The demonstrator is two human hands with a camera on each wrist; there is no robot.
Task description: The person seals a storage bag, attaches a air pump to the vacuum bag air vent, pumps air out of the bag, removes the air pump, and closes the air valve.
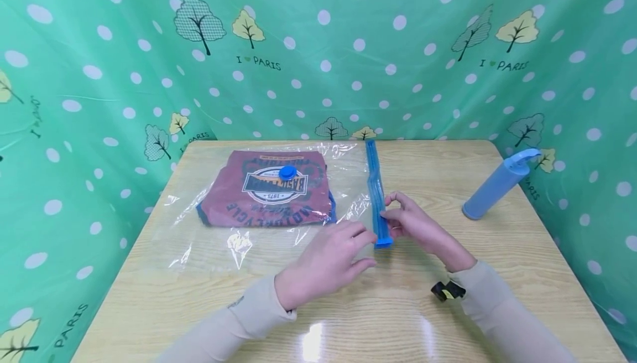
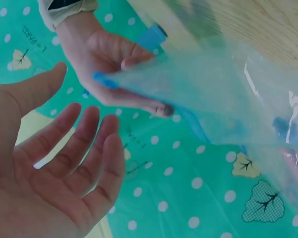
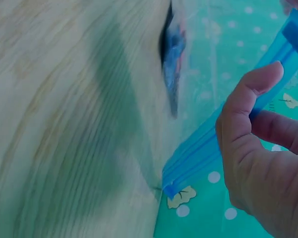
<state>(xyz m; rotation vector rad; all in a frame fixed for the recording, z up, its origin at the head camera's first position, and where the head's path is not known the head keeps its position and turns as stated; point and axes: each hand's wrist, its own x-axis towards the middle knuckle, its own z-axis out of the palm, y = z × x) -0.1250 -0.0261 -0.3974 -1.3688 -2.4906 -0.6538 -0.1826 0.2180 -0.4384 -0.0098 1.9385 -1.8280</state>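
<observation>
A clear vacuum storage bag (image 1: 348, 177) lies on the table with a folded maroon T-shirt (image 1: 224, 200) inside. Its round blue valve cap (image 1: 287, 173) sits above the shirt's printed front. Along the right edge of the bag runs a blue zip strip (image 1: 375, 180), with a brighter blue slider (image 1: 384, 243) at the near end. My right hand (image 1: 415, 226) pinches the strip near that end; the right wrist view shows the thumb and a finger on the strip (image 3: 196, 156). Close by on the left, my left hand (image 1: 325, 263) hovers by the bag's near corner, fingers loosely spread and holding nothing.
A blue hand pump (image 1: 497, 186) stands tilted at the table's right side. The wooden table (image 1: 358, 324) is enclosed by a green dotted cloth (image 1: 323, 75) at the back and both sides. A black band (image 1: 448, 291) is on the right wrist.
</observation>
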